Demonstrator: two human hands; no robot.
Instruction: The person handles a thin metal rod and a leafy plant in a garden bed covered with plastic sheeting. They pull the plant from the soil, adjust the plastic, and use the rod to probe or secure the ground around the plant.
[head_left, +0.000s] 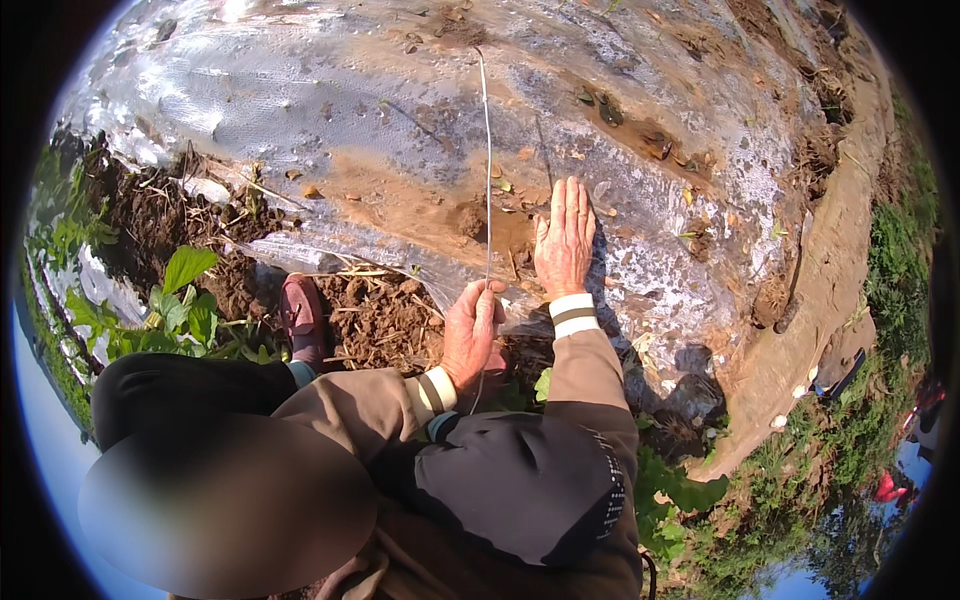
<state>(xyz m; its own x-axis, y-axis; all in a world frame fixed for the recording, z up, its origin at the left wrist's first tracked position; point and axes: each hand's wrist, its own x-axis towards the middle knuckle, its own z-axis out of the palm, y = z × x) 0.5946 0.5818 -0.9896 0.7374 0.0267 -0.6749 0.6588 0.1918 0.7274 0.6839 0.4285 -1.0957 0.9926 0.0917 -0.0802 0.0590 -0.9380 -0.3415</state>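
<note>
A thin pale rod or stiff cord (489, 165) runs from the soil-smeared plastic film up ahead down to my left hand (470, 330), where thumb and fingers pinch it. Its lower end hangs past my wrist near my knee. My right hand (565, 244) lies flat, palm down and fingers stretched forward, on the clear plastic mulch film (637, 262), just right of the rod. Nothing shows between its fingers. A small clod and a muddy hollow (514, 232) in the film lie between the rod and my right hand.
Loose brown soil (375, 315) with straw borders the film near my red shoe (304, 307). Leafy green plants (184, 300) grow at left. A dirt path (810, 300) curves along the right, with a dark-blue object (847, 375) beside it. Dry leaves lie on the film.
</note>
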